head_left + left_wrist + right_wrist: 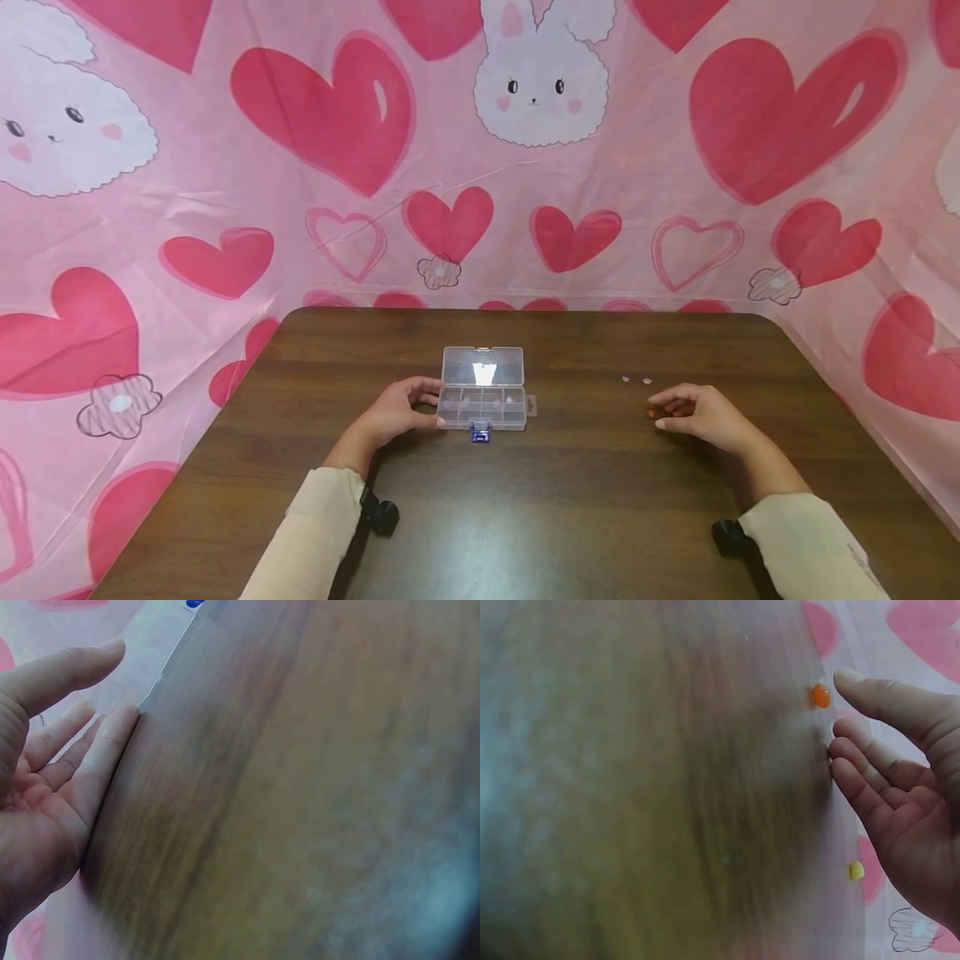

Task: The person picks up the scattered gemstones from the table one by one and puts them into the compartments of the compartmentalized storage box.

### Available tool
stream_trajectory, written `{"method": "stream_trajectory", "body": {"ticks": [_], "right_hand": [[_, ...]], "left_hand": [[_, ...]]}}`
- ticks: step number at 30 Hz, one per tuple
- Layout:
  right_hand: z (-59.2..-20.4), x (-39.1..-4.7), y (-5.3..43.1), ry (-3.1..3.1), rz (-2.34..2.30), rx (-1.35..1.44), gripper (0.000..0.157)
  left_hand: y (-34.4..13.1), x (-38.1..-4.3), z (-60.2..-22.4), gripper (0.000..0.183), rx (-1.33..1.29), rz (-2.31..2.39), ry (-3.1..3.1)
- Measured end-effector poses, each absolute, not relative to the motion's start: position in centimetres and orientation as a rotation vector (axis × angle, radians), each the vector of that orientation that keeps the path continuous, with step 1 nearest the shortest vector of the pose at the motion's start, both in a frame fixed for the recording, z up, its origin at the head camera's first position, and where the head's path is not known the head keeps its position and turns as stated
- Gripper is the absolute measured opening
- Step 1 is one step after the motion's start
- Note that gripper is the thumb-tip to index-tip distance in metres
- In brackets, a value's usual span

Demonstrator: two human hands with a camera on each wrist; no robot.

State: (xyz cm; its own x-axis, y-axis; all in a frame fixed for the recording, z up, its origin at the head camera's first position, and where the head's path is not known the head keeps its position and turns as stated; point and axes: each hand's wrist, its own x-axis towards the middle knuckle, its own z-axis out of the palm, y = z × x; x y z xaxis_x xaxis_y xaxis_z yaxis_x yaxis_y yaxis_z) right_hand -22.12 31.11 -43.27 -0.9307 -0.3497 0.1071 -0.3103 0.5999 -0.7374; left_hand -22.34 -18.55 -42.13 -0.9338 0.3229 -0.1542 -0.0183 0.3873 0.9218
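A clear plastic compartment box (482,408) lies on the table, its lid (459,367) raised at the back and a blue latch (481,432) at the front. My left hand (393,410) is at its left end, thumb by the front corner and fingers by the back one. The left wrist view shows the fingers of that hand (71,769) nearly straight against the box edge. My right hand (701,414) hovers low around a small orange bead (822,695), thumb and fingers apart with the bead in the gap between them.
Behind my right fingers lie two tiny pale pieces (647,381); the right wrist view shows a small yellow bead (856,871). Pale bits show in the box's compartments. The brown wooden table (570,517) ends at a pink heart-and-rabbit cloth (630,175).
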Motion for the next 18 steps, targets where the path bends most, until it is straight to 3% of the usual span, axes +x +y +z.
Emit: {"method": "stream_trajectory", "body": {"ticks": [6, 18], "right_hand": [[-43.6, -22.8, 31.1, 2.8, -1.191, -0.598, 0.023], [-44.3, -23.0, 30.9, 2.867, -1.124, -0.638, 0.01]], "left_hand": [[-19.0, -23.3, -44.1, 0.059, 0.255, 1.575, 2.359], [-19.0, -23.2, -44.2, 0.059, 0.272, 1.604, 2.34]]}}
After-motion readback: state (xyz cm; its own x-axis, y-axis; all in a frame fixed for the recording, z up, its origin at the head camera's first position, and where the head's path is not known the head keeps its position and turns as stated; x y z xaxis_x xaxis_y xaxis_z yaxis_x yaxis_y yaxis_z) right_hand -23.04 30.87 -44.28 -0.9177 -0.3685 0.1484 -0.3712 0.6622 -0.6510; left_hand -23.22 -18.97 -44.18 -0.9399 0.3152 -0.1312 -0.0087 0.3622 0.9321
